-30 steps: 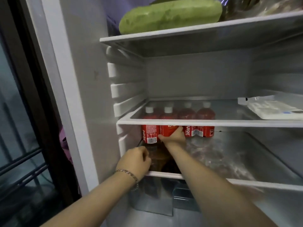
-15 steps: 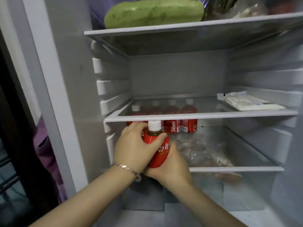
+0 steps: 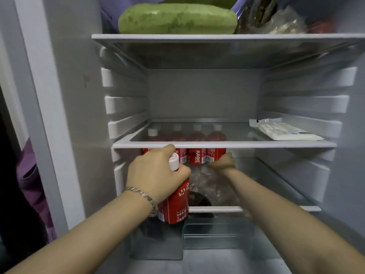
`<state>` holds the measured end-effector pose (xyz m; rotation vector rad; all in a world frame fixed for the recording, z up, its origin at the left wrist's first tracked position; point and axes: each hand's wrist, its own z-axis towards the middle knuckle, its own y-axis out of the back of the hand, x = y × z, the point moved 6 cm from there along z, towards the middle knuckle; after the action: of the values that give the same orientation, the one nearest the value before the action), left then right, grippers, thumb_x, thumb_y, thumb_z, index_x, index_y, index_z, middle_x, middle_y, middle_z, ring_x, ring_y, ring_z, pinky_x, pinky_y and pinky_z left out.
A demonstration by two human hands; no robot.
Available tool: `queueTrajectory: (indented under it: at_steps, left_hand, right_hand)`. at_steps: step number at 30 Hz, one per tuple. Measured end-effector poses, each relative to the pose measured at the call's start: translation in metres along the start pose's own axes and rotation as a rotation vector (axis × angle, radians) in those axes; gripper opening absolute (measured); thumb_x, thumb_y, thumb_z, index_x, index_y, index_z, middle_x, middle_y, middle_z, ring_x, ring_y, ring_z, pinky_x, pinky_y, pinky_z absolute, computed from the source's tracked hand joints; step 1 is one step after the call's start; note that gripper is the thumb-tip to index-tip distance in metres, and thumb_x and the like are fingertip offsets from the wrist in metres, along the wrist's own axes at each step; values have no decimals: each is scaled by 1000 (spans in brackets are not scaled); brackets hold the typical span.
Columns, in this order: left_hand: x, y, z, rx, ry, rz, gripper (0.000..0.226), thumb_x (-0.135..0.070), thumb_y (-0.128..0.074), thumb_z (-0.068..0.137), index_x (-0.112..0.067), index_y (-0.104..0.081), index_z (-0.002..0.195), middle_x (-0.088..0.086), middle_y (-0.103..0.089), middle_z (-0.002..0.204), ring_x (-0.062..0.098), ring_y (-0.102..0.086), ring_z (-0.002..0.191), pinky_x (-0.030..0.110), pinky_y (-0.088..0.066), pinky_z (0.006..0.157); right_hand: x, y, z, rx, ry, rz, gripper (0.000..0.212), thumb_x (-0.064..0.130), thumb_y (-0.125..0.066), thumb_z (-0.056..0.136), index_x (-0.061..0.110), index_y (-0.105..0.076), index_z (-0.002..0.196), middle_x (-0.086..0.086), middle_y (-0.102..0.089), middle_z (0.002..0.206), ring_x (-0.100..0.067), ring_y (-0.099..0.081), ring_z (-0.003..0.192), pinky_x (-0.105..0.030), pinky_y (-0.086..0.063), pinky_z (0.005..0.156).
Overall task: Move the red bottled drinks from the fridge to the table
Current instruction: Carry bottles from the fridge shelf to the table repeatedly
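My left hand [image 3: 156, 175] grips a red bottled drink [image 3: 175, 204] with a white cap by its neck, in front of the fridge's lower shelf. Several more red bottles [image 3: 197, 157] with white caps stand in a row at the back left of that shelf, under a glass shelf [image 3: 225, 144]. My right hand [image 3: 222, 162] reaches in and touches the rightmost bottle of the row [image 3: 216, 155]; its fingers curl at the label, and how firmly they hold is hidden.
A green melon [image 3: 177, 18] and bagged food lie on the top shelf. A white packet [image 3: 284, 130] lies on the glass shelf at the right. Plastic-wrapped food [image 3: 213, 184] sits below the bottles, with clear drawers [image 3: 217, 232] underneath. A purple cloth [image 3: 29, 175] hangs at the left.
The held bottle passed from both hands to my left hand alone. My right hand let go and moved back into the fridge to the bottle row.
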<state>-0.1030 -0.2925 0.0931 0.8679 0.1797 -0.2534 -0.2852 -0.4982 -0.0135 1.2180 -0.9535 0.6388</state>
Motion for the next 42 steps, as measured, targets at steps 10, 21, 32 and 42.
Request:
queueTrajectory:
  at_steps: [10, 21, 32, 42]
  left_hand:
    - [3, -6, 0, 5, 3, -49, 27, -45, -53, 81, -28, -39, 67, -14, -45, 63, 5, -45, 58, 17, -27, 46]
    - [3, -6, 2, -1, -27, -59, 24, -40, -56, 79, -19, -49, 71, -4, -59, 72, 20, -56, 70, 25, -39, 53]
    - [-12, 5, -18, 82, -230, 141, 18, -38, -43, 91, -22, -45, 100, -4, -33, 91, 18, -40, 76, 27, -31, 64]
    - [8, 21, -22, 162, -250, -11, 43, -63, -49, 75, -23, -39, 63, -10, -47, 67, 9, -48, 65, 25, -34, 58]
  right_hand:
    - [-3, 1, 22, -144, 47, 180, 84, 23, -87, 62, 3, -36, 125, -18, -57, 127, -36, -56, 117, -47, -44, 102]
    - [5, 32, -110, 255, 74, 92, 108, 9, -88, 58, 15, -19, 141, -4, -48, 132, -24, -52, 121, -33, -44, 101]
    - [9, 28, -173, 18, 338, 269, 76, 16, -85, 57, 28, -41, 117, 6, -59, 103, -6, -59, 87, -16, -43, 65]
    - [12, 37, -207, -40, 561, 80, 86, 24, -87, 52, 47, -36, 117, 16, -44, 114, -2, -50, 95, -5, -36, 66]
